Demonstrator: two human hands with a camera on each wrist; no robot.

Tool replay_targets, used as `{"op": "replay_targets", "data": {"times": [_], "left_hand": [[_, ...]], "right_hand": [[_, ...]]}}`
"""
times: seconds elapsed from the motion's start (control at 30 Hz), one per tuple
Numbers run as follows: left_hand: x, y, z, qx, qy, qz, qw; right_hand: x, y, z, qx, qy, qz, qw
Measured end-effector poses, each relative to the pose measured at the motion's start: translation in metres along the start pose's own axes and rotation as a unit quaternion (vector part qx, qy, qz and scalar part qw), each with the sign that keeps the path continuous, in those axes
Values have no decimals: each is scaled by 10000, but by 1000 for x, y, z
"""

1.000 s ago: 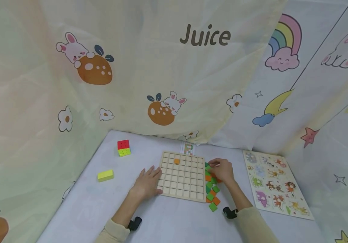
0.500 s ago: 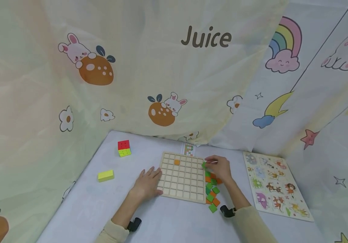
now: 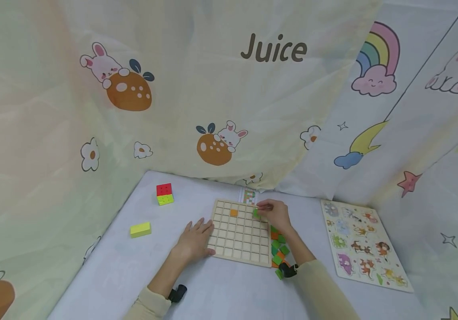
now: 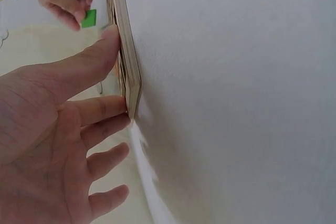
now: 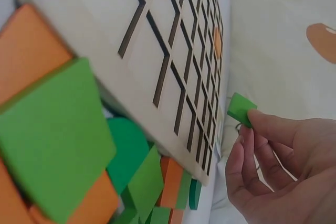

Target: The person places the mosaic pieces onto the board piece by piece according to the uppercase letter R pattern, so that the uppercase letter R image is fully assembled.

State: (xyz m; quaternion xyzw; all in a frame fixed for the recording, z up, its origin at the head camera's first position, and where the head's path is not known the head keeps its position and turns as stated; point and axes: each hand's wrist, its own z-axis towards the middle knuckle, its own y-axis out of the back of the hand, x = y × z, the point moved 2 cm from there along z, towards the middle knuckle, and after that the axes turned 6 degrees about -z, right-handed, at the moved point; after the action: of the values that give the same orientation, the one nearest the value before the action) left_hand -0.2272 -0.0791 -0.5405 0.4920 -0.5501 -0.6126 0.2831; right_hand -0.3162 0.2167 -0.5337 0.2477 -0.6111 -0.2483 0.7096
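Observation:
A wooden grid board (image 3: 238,238) lies on the white table, with one orange tile (image 3: 234,213) in a cell near its far edge. My right hand (image 3: 276,215) pinches a green square tile (image 5: 242,108) between thumb and fingertips, above the board's far right part. At the board's left edge rests my left hand (image 3: 193,242), its fingers spread. In the left wrist view, the left thumb and fingertips touch the board's side. Loose green and orange tiles (image 5: 58,140) lie heaped along the board's right edge, partly behind my right wrist in the head view.
A picture card (image 3: 248,196) lies behind the board. To the left are a red and yellow-green cube (image 3: 165,194) and a yellow block (image 3: 140,230). An animal puzzle board (image 3: 364,244) lies on the right. Printed cloth (image 3: 173,89) hangs behind the table.
My right hand has lifted the green tile from the heap and carried it left, over the board's far right part. The left hand has stayed at the board's left edge.

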Motion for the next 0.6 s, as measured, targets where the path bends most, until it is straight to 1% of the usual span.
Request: {"op": "replay_targets", "data": {"times": [0.27,0.5,0.6], "left_hand": [[-1,4,-1,-31,-13,-33,10000],[-4,5,-2,75,-15,-67,9999],[-3,5,-1,74,-17,-12,10000]], "right_hand": [[9,-17,11,114,271,87,9995],[18,-29,13,269,496,31,9984],[20,-35,16,331,722,-62,9968]]}}
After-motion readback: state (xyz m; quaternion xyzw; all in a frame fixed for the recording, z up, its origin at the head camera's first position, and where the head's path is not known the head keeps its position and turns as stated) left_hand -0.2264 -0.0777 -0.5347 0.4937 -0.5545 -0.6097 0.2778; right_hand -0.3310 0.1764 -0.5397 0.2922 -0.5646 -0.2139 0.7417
